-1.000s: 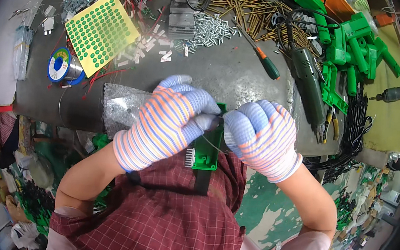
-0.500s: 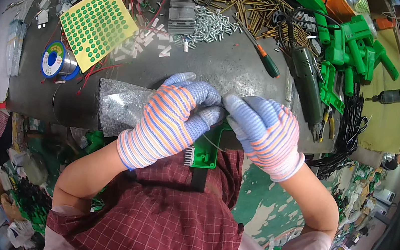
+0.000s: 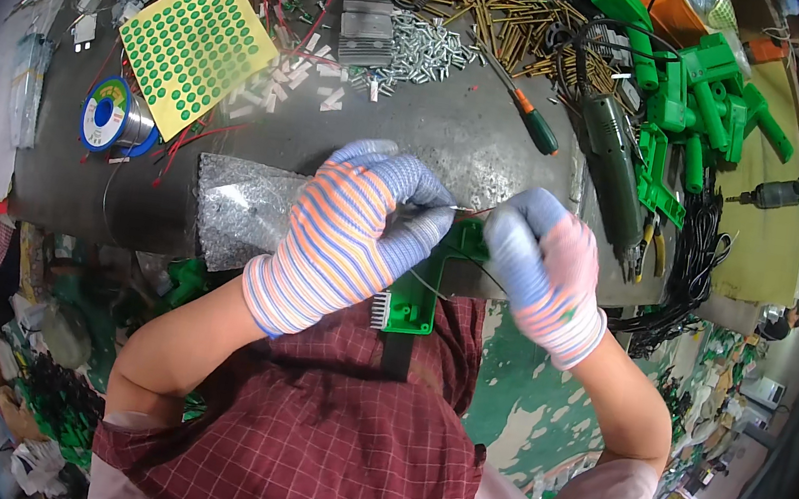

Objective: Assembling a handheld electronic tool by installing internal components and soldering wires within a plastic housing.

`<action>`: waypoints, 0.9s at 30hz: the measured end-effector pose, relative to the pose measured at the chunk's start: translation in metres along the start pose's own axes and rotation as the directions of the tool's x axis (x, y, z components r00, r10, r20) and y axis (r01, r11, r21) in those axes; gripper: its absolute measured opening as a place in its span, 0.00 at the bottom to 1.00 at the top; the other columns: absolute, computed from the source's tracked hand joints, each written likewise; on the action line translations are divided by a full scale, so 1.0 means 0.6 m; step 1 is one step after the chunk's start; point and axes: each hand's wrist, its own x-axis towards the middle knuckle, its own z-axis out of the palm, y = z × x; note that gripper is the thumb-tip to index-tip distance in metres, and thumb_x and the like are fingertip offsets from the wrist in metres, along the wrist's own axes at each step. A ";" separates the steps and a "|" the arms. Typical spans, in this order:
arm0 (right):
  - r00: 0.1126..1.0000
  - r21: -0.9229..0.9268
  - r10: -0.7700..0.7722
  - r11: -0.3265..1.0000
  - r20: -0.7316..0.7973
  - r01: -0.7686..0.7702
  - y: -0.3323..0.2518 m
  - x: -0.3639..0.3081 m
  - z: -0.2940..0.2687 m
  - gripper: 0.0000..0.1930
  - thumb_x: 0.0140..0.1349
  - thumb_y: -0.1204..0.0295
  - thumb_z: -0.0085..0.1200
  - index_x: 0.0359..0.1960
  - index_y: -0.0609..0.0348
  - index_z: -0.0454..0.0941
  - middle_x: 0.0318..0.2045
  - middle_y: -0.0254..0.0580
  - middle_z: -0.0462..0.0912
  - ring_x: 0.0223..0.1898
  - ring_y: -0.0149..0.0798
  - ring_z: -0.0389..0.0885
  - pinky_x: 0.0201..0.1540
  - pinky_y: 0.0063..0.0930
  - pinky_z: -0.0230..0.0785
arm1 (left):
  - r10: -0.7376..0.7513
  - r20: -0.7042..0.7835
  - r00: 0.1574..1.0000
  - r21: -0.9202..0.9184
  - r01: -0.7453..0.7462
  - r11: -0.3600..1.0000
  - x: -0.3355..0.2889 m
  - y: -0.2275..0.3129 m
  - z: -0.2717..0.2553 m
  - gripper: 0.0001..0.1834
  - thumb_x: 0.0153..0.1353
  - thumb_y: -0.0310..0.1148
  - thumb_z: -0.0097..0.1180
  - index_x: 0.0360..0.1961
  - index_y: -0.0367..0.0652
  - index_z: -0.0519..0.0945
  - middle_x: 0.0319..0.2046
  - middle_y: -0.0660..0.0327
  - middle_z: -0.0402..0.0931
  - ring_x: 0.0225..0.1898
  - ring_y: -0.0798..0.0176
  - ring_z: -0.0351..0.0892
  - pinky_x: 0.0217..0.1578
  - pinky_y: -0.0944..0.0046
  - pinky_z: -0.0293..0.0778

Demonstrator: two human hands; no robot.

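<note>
Both my hands wear striped knit gloves. My left hand (image 3: 347,227) is closed in a pinch, thumb against forefinger, on a thin wire (image 3: 470,209) that shows bare and reddish between the hands. At the wire's other end my right hand (image 3: 548,274) has its fingertips pinched together, somewhat smeared by motion. Below them an open green plastic housing (image 3: 412,307) lies at the table's front edge, partly over my lap. A grey finned metal piece (image 3: 379,311) sits along its left side. A dark lead runs from the housing toward my right hand.
Bubble wrap (image 3: 243,214) lies left of my hands, near a solder spool (image 3: 119,119) and a yellow sheet of green stickers (image 3: 193,51). Farther back are screws (image 3: 415,55) and a screwdriver (image 3: 535,121). On the right are a power screwdriver (image 3: 617,172) and green housings (image 3: 707,98).
My right hand has moved right and slightly down, away from the left, so the wire between them now shows. My left hand has barely moved.
</note>
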 end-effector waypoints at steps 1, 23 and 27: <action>0.920 -0.232 -0.376 0.910 -0.110 0.344 0.010 0.004 0.008 0.08 0.57 0.65 0.60 0.33 0.54 0.78 0.21 0.40 0.76 0.22 0.48 0.76 0.28 0.40 0.72 | -0.062 0.054 0.997 -0.061 0.065 0.996 0.002 0.006 -0.004 0.05 0.54 0.28 0.64 0.30 0.42 0.81 0.26 0.61 0.78 0.35 0.52 0.79 0.55 0.55 0.70; 0.930 -0.159 -0.368 0.918 0.003 0.364 0.041 0.003 0.018 0.09 0.54 0.70 0.62 0.35 0.57 0.79 0.25 0.39 0.79 0.24 0.44 0.78 0.28 0.35 0.70 | 0.513 -0.066 0.856 0.375 -0.455 0.807 -0.013 -0.024 0.007 0.09 0.48 0.33 0.63 0.33 0.46 0.81 0.31 0.60 0.79 0.34 0.53 0.79 0.40 0.57 0.73; 0.991 0.234 0.130 0.963 0.043 -0.136 -0.024 0.039 -0.031 0.09 0.66 0.66 0.54 0.35 0.60 0.79 0.23 0.40 0.79 0.24 0.33 0.77 0.28 0.27 0.67 | 0.494 0.044 0.868 0.343 -0.477 0.809 -0.020 -0.034 0.017 0.10 0.49 0.36 0.61 0.34 0.49 0.80 0.31 0.61 0.78 0.34 0.54 0.79 0.37 0.56 0.74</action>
